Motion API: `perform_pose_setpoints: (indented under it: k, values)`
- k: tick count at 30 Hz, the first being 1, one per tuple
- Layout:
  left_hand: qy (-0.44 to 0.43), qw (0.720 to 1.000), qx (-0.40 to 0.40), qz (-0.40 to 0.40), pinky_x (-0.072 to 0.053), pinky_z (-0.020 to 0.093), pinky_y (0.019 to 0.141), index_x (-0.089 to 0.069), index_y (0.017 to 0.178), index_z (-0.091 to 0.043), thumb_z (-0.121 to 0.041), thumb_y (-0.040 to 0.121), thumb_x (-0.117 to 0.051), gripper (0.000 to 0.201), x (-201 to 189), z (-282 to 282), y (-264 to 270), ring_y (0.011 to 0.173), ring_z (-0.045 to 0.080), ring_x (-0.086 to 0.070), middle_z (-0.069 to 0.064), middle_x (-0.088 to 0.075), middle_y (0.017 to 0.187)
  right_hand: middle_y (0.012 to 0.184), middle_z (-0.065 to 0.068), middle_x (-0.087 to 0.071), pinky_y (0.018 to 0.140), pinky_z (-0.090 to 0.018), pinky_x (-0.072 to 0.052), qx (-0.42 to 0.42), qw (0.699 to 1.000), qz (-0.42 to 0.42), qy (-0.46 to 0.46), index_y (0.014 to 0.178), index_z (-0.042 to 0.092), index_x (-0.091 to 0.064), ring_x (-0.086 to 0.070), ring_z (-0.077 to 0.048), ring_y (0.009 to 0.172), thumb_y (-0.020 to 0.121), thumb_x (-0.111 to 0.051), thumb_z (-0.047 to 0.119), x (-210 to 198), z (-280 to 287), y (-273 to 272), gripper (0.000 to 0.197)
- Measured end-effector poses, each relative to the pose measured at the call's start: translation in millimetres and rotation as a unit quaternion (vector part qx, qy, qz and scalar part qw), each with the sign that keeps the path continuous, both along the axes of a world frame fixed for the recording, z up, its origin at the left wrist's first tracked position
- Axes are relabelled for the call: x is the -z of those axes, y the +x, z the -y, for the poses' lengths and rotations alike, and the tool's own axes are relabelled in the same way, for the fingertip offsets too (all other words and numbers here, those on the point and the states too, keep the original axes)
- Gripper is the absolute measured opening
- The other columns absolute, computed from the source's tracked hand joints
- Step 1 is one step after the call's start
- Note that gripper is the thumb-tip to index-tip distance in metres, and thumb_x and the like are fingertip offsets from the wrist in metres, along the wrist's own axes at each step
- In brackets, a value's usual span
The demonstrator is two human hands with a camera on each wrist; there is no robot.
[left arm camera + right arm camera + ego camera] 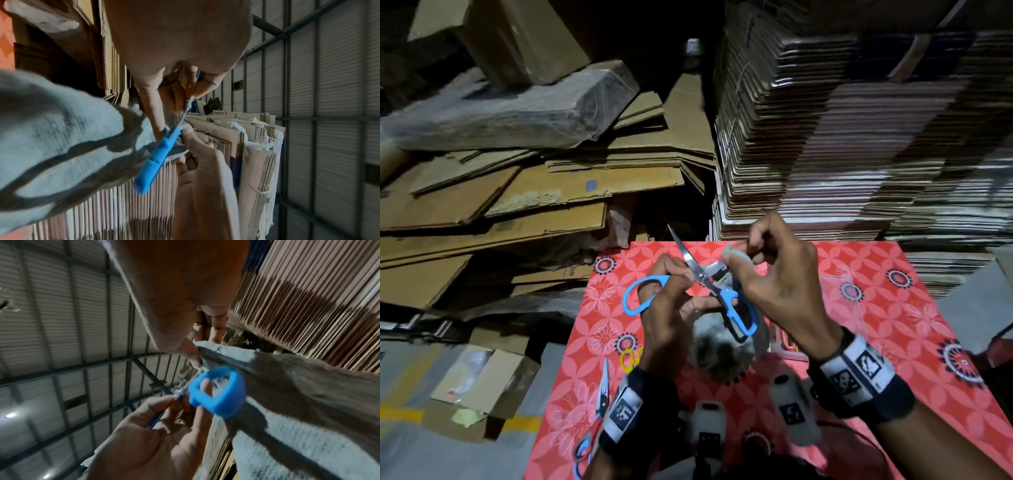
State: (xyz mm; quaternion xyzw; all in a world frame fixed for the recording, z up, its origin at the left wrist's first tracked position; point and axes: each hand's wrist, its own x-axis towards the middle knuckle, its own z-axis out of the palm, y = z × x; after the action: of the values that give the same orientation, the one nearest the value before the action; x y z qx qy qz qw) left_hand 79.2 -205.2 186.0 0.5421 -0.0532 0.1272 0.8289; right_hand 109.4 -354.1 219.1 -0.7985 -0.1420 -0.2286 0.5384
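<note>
**Held scissors and cloth: grip state, count, clearances**

The left hand [667, 308] has its grip clamped on the open scissors [702, 275], with the fingers pinching near the pivot. One blue loop juts out left of this hand. The other loop hangs below the right hand [777, 277]. The right hand's grip is pinched on a fold of the grey cloth [717, 356], at one blade. The rest of the cloth hangs beneath both hands and hides the tabletop [876, 308] under them. The scissors are held in the air above the middle of the tabletop, free blade tip pointing away from the person.

Count:
- Scissors, three pairs: the held pair, a second pair [601, 394] lying by the left edge, and a yellow-handled pair [627, 358] partly hidden by the left wrist.
- Cloth, one.

Edges and room:
- A tall stack of bundled cartons [825, 154] stands at the far edge.
- Loose flattened cardboard [517, 192] is piled beyond the left edge.
- An open box [482, 377] sits on the floor at the left.
- The widest uncovered stretch of tabletop lies right of the right hand.
</note>
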Motion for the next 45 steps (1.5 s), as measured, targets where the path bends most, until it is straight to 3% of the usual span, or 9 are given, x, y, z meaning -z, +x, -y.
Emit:
perform_pose_setpoints:
  k: [6, 9, 13, 18, 21, 28, 33, 40, 45]
  values:
    - [0.011, 1.000, 0.001, 0.001, -0.062, 0.047, 0.069, -0.070, 0.067, -0.030, -0.008, 0.093, -0.046, 0.041, -6, 0, -2, 0.068, 0.004, -0.056, 0.001, -0.041, 0.092, 0.073, 0.000, -0.071, 0.063, -0.034, -0.055, -0.020, 1.000, 0.006, -0.007, 0.083, 0.030, -0.045, -0.063, -0.014, 0.063, 0.081, -0.083, 0.005, -4, 2, 5, 0.045]
    - [0.022, 1.000, -0.003, 0.000, -0.061, 0.062, 0.076, -0.071, 0.069, -0.032, -0.016, 0.094, -0.052, 0.035, -8, 1, -2, 0.079, 0.012, -0.056, 0.003, -0.040, 0.097, 0.073, 0.010, -0.066, 0.063, -0.027, -0.053, -0.016, 1.000, 0.007, 0.004, 0.086, 0.025, -0.050, -0.061, -0.009, 0.065, 0.081, -0.085, 0.005, -2, 6, 10, 0.041]
    - [-0.021, 0.999, -0.006, -0.035, -0.055, 0.074, 0.085, -0.061, 0.090, -0.008, -0.012, 0.099, -0.048, 0.016, -2, 1, 1, 0.097, 0.028, -0.061, 0.011, -0.047, 0.105, 0.085, 0.008, -0.064, 0.074, -0.031, -0.056, -0.045, 0.996, 0.001, 0.079, 0.096, 0.018, -0.056, -0.068, -0.016, 0.080, 0.082, -0.087, 0.005, 1, 9, 8, 0.036]
    - [-0.084, 0.993, 0.067, -0.055, -0.058, 0.059, 0.094, -0.059, 0.111, -0.003, -0.003, 0.101, -0.058, 0.010, -11, 8, -2, 0.109, 0.045, -0.071, 0.037, -0.063, 0.121, 0.087, 0.018, -0.066, 0.074, -0.023, -0.051, -0.070, 0.988, 0.012, 0.137, 0.095, 0.012, -0.057, -0.065, -0.004, 0.079, 0.084, -0.084, 0.001, -5, 10, 6, 0.032]
    - [-0.083, 0.993, 0.069, -0.053, -0.058, 0.053, 0.096, -0.054, 0.123, 0.009, -0.001, 0.101, -0.059, 0.025, -14, 7, -2, 0.110, 0.044, -0.071, 0.032, -0.069, 0.118, 0.089, 0.013, -0.067, 0.079, -0.026, -0.052, -0.067, 0.985, 0.027, 0.158, 0.095, 0.014, -0.059, -0.067, -0.010, 0.085, 0.083, -0.084, 0.007, -9, 14, 6, 0.028]
    - [-0.109, 0.991, 0.043, -0.066, -0.060, 0.045, 0.096, -0.071, 0.105, -0.012, -0.005, 0.097, -0.065, 0.011, -21, 7, -2, 0.096, 0.023, -0.075, 0.011, -0.074, 0.096, 0.103, -0.029, -0.065, 0.095, -0.047, -0.058, -0.058, 0.971, 0.024, 0.231, 0.099, 0.006, -0.054, -0.072, -0.034, 0.108, 0.095, -0.068, 0.000, -4, 24, 12, 0.016]
    - [-0.113, 0.992, 0.016, -0.062, -0.062, 0.035, 0.085, -0.076, 0.094, -0.020, -0.012, 0.093, -0.059, 0.018, -21, 7, 0, 0.098, 0.019, -0.077, 0.005, -0.076, 0.095, 0.093, 0.006, -0.068, 0.082, -0.024, -0.056, -0.072, 0.973, 0.034, 0.218, 0.098, 0.014, -0.056, -0.069, -0.008, 0.089, 0.090, -0.071, 0.003, -7, 23, 10, 0.021]
    - [-0.120, 0.989, -0.031, -0.086, -0.061, 0.041, 0.090, -0.067, 0.116, 0.002, -0.017, 0.094, -0.062, 0.030, -17, 9, 4, 0.109, 0.028, -0.074, 0.019, -0.075, 0.109, 0.095, -0.004, -0.076, 0.084, -0.030, -0.057, -0.047, 0.988, 0.059, 0.138, 0.087, 0.012, -0.074, -0.075, -0.021, 0.092, 0.078, -0.088, 0.001, -6, 17, 8, 0.019]
    - [-0.130, 0.988, -0.022, -0.085, -0.062, 0.042, 0.088, -0.067, 0.119, -0.001, -0.010, 0.100, -0.056, 0.024, -20, 10, 3, 0.108, 0.028, -0.075, 0.016, -0.078, 0.110, 0.103, -0.005, -0.072, 0.087, -0.034, -0.058, -0.070, 0.992, 0.067, 0.084, 0.095, 0.011, -0.074, -0.073, -0.023, 0.098, 0.078, -0.088, 0.003, -5, 14, 8, 0.023]
